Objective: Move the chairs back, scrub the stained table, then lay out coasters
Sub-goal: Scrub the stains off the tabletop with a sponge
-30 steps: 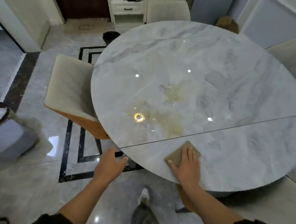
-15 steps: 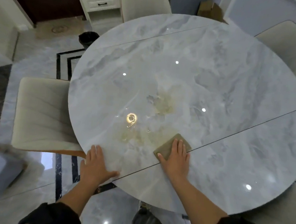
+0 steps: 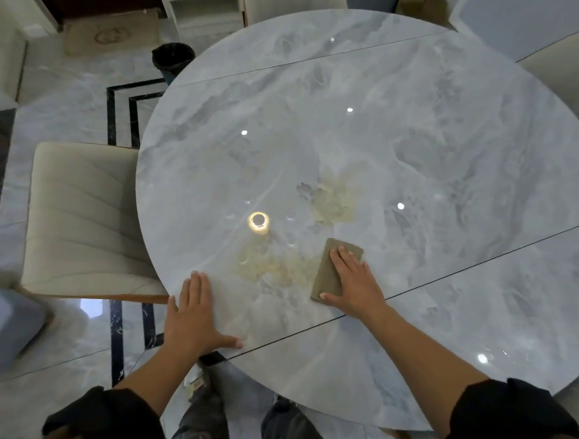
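glossy marble table (image 3: pixel 421 152), matt sponge (image 3: pixel 328 276)

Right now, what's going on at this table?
A person stands at a round marble table, in the middle of scrubbing it. The right hand presses flat on a tan scouring pad lying just right of a yellowish stain, with a second stain patch farther in. The left hand rests flat on the table's near edge. A cream chair sits close on the left.

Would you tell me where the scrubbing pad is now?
In the head view, the scrubbing pad lies on the table under the right hand, just right of the nearer yellow stain.
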